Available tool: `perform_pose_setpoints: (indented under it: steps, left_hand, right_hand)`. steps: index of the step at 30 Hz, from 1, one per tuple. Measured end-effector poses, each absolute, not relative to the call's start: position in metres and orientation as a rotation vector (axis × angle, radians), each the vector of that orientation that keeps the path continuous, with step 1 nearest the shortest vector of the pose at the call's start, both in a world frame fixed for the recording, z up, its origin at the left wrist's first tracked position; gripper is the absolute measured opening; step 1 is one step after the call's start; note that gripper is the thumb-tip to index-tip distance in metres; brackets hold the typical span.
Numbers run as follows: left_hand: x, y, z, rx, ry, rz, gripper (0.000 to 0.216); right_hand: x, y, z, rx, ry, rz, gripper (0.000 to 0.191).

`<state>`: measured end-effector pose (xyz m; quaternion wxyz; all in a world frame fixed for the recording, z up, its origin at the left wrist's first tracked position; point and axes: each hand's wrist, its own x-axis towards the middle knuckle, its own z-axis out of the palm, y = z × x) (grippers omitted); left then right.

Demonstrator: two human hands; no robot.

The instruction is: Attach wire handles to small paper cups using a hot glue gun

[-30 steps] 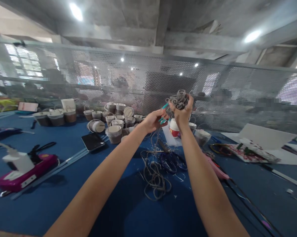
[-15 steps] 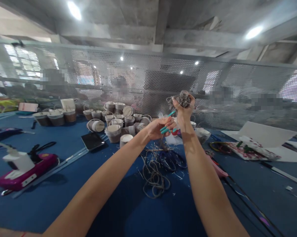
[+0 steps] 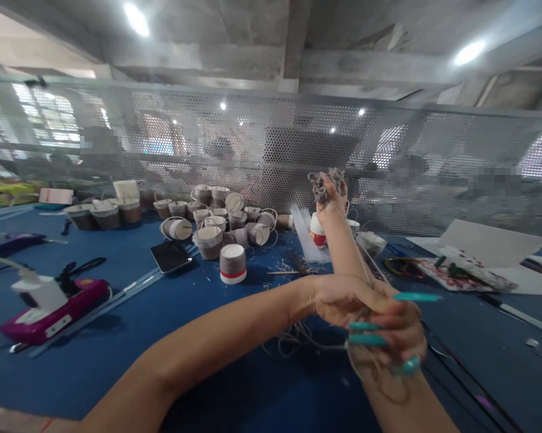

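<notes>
My right hand (image 3: 328,193) is raised high over the blue table (image 3: 118,349), closed round a bundle of grey cord (image 3: 321,184) wound about its fingers. A strand of that cord runs down along my right forearm. My left hand (image 3: 374,322), with long teal nails, has crossed in front of my right elbow and pinches the cord strand there. A loose tangle of grey cord (image 3: 293,337) lies on the table beneath my arms, partly hidden by them.
Several small paper buckets (image 3: 212,219) cluster at the back, one cup (image 3: 232,263) standing apart. A phone (image 3: 170,257), a pink glue gun (image 3: 50,307), a red-and-white cup (image 3: 316,231) and white boards (image 3: 487,246) lie about. A perforated metal screen (image 3: 271,156) closes the far edge; people sit behind it.
My left hand has dropped from beside the raised bundle down and right along the cord to my right elbow. The right hand stays raised. A cup behind the arms is now uncovered.
</notes>
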<state>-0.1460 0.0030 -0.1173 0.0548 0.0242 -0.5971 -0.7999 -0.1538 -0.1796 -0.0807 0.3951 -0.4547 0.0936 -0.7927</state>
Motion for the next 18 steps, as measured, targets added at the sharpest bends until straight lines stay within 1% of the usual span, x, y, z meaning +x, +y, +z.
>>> perform_pose_setpoints:
  steps: [2,5,7,10,14,16,18]
  left_hand:
    - [-0.150,0.008,-0.114,0.046,-1.883,-2.515,0.017]
    - [-0.149,0.012,-0.113,-0.067,-1.919,-2.529,0.023]
    - [-0.149,0.014,-0.116,-0.137,-1.862,-2.516,0.026]
    - [-0.153,0.018,-0.123,-0.096,-1.696,-2.518,0.022]
    - [-0.165,0.023,-0.127,0.013,-1.733,-2.609,0.012]
    - [-0.169,0.024,-0.130,0.013,-1.766,-2.627,0.016]
    - [-0.169,0.022,-0.131,-0.012,-1.738,-2.552,0.023]
  right_hand:
    - [-0.153,-0.177,-0.078,-1.186,0.278,-2.006,0.047]
    - [-0.147,-0.172,-0.076,-1.210,0.304,-1.970,0.055]
    - [-0.142,-0.169,-0.076,-1.209,0.310,-1.944,0.061]
    - [-0.135,-0.164,-0.074,-1.215,0.317,-1.948,0.065]
    - [-0.131,-0.161,-0.069,-1.315,0.332,-2.005,0.063]
    - [-0.129,-0.164,-0.070,-1.349,0.359,-2.023,0.061]
    - [-0.126,-0.167,-0.074,-1.365,0.406,-2.029,0.060]
